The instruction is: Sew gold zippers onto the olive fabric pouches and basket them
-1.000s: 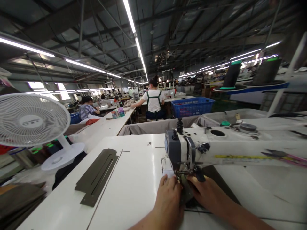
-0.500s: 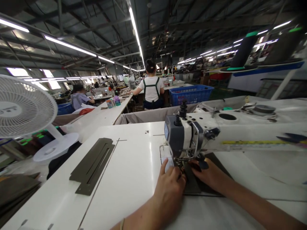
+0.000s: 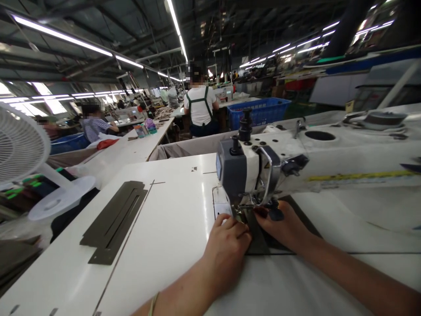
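A dark olive-grey fabric piece [image 3: 259,240] lies flat under the head of a white and grey sewing machine [image 3: 235,177]. My left hand [image 3: 227,245] is at its left edge, just in front of the needle area, with fingers bent together and gripping that edge; the fingertips are partly hidden. On the other side, my right hand [image 3: 285,226] rests over the piece, its thumb and fingers closed on the material beside the presser foot. The machine head covers some of the right fingertips. The needle itself cannot be made out.
Flat dark cut panels with slots [image 3: 115,221] lie on the white tabletop [image 3: 171,228] to the left. A white fan [image 3: 62,197] stands beyond them. Behind the machine are a blue crate [image 3: 258,113] and a co-worker in a white shirt [image 3: 200,107]. Thread cones stand upper right.
My left index finger, raised before, is now lowered and bent with the others. The whole view has shifted slightly; the right hand stays beside the presser foot.
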`<state>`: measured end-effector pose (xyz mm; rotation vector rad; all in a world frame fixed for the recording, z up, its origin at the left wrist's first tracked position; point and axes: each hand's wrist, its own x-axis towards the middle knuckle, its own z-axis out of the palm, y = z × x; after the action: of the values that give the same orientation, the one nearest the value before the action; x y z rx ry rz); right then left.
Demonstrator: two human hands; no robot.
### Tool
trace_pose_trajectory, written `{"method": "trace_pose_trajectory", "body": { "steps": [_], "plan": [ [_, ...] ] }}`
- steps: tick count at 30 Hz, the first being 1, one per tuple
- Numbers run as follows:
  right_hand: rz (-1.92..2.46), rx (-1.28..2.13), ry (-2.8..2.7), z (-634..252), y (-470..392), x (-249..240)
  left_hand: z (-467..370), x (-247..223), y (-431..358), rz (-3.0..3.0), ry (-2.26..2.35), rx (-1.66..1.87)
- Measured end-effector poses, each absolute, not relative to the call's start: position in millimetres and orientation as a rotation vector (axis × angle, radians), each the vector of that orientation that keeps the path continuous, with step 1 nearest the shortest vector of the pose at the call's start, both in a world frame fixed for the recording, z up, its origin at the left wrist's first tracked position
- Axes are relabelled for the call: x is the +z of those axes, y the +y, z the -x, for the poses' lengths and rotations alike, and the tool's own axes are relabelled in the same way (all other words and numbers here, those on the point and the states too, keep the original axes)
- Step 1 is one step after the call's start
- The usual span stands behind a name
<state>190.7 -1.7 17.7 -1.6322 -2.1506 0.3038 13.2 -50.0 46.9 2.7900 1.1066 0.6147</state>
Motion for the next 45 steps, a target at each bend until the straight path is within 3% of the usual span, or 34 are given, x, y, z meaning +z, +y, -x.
{"method": "trace_pose_trajectory", "body": {
  "steps": [11, 17, 22, 31, 45],
  "plan": [
    [1.759, 0.023, -2.111, -181, 4, 13, -10, 45, -54, -2.697, 1.063, 0.697],
    [1.24, -0.087, -2.294, -194, -49, 22, 0, 33, -70, -2.592, 1.205, 0.973],
    [0.906, -0.223, -2.397, -197, -73, 14, 2, 25, -68, -2.731, 1.172, 0.926],
    [0.852, -0.127, -2.224, -189, -67, 22, -5, 13, -56, -3.055, 1.108, 0.865],
    [0.9, -0.047, -2.18, -182, -41, 26, -5, 40, -33, -2.95, 1.037, 0.827]
  ]
}}
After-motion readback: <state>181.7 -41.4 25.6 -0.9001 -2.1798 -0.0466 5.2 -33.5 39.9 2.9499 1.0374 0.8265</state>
